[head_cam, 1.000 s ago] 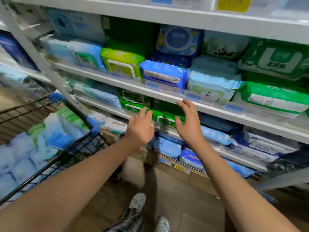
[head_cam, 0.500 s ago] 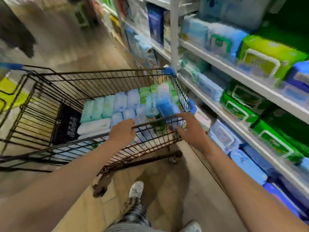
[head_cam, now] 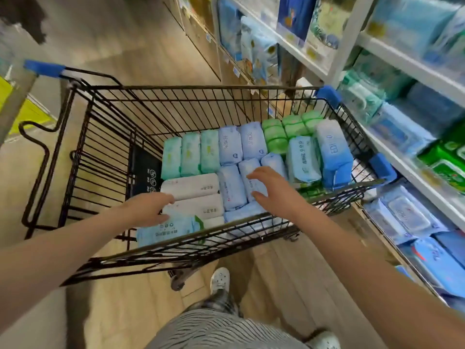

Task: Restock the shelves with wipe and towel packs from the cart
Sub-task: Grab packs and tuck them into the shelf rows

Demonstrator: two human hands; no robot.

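On your right, the shelves [head_cam: 412, 69] run down the aisle, packed with blue, white and green wipe packs, partly blurred. Just beside them stands the black wire cart [head_cam: 176, 102], with its right side close to the shelf edge. Packs fill its right half. The left half shows bare wire and a black panel [head_cam: 143, 172] on the bottom.

The cart's near wall crosses between you and the load, and both your arms reach in over it. Below it, your white shoe [head_cam: 220, 280] rests on the wood-look floor.

A far row [head_cam: 201, 153] of 3 mint and 2 pale blue packs points lengthwise away from you. Small green packs [head_cam: 289, 129] sit at the far right beside 2 tall blue packs [head_cam: 332, 152] standing on end. 2 white packs [head_cam: 191, 186] lie lengthwise across the cart.

Your left hand [head_cam: 148, 210] is at their left end, fingers loosely bent and gripping nothing. Your right hand [head_cam: 274, 192] hangs with fingers spread over the nearer pale blue packs [head_cam: 231, 190], holding nothing.
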